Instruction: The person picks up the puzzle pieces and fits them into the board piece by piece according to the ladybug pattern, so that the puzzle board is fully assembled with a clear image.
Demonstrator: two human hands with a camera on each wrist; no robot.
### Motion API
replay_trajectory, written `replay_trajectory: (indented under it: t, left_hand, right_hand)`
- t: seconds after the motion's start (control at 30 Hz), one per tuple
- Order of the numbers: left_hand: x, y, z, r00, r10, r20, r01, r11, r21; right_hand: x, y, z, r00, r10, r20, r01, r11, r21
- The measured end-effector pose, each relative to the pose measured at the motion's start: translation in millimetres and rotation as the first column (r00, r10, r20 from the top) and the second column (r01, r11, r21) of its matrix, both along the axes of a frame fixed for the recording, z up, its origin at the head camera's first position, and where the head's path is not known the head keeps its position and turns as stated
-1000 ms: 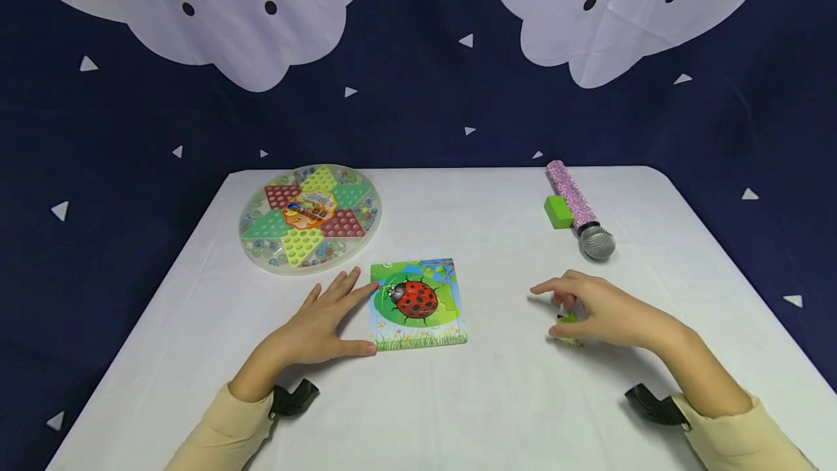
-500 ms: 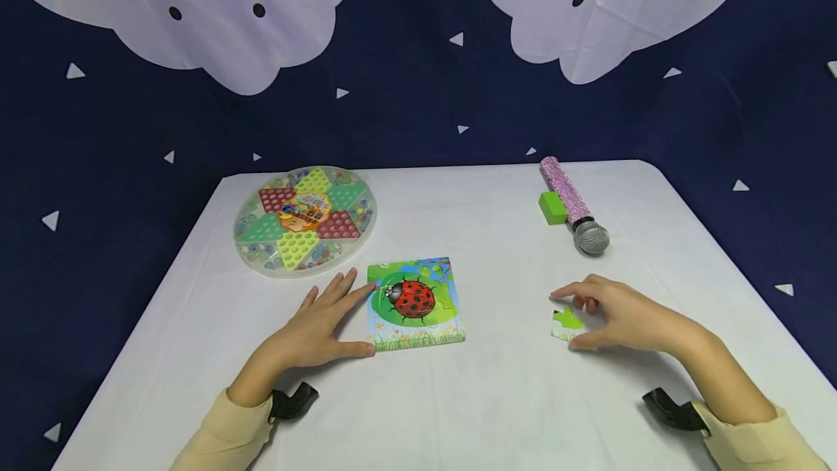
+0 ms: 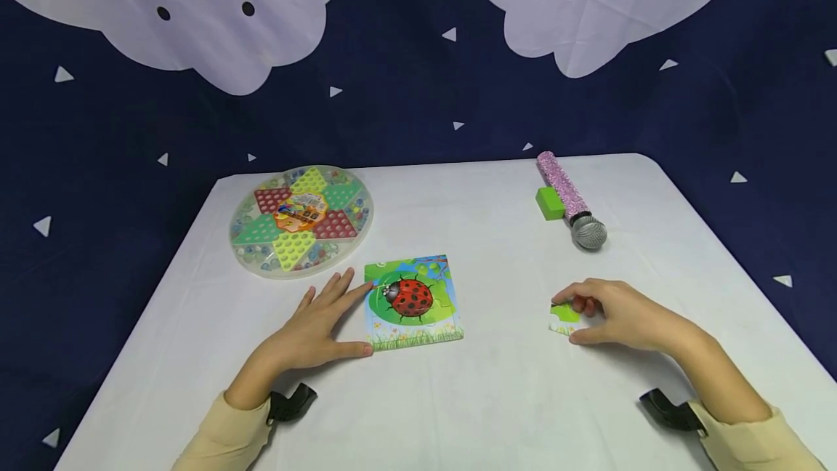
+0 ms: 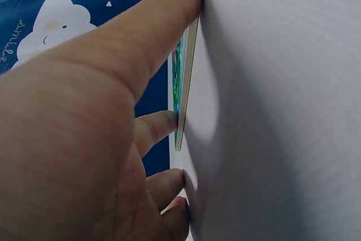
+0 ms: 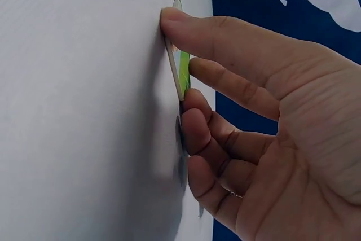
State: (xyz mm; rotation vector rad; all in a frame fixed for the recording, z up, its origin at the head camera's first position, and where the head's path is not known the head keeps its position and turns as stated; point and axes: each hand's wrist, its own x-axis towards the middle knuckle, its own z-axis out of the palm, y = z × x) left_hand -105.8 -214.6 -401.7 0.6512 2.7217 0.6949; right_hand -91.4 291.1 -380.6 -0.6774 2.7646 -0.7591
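Observation:
A square ladybug jigsaw puzzle [image 3: 408, 300] lies on the white table, with a red, black-spotted ladybug on a green and blue picture. Spread along its left side is my left hand [image 3: 307, 333], its thumb and index fingertips at the board's edge; the left wrist view shows the board's thin edge [image 4: 183, 100] beside them. To the right, my right hand [image 3: 621, 315] pinches a small green and white puzzle piece [image 3: 564, 317] between thumb and index finger. Seen edge-on in the right wrist view, the piece [image 5: 184, 74] stays close over the tabletop, with the other fingers curled beside it.
A round Chinese checkers board [image 3: 301, 220] with marbles lies at the back left of the table [image 3: 484, 398]. At the back right, a pink glittery microphone [image 3: 567, 191] rests next to a green block [image 3: 550, 203]. A navy cloth with clouds [image 3: 392, 57] hangs behind.
My right hand has drawn back a little to the right, and its thumb and index finger have closed on the puzzle piece. My left hand stays at the puzzle. The head view has shifted slightly.

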Motion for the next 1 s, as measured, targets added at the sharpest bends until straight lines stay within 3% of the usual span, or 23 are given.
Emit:
replay_trajectory:
  t: [0.6,1.0]
  left_hand:
    - [-0.6,0.1,-2.3,1.000,-0.004,0.010,0.004,1.000,0.000]
    - [0.1,0.2,-1.0,1.000,0.001,0.007,-0.001,1.000,-0.006]
  right_hand:
    - [-4.5,-3.8,-3.0,0.999,-0.011,0.040,0.012,0.999,-0.034]
    - [-11.6,-14.9,-1.8,1.000,0.015,0.002,-0.015,0.997,-0.075]
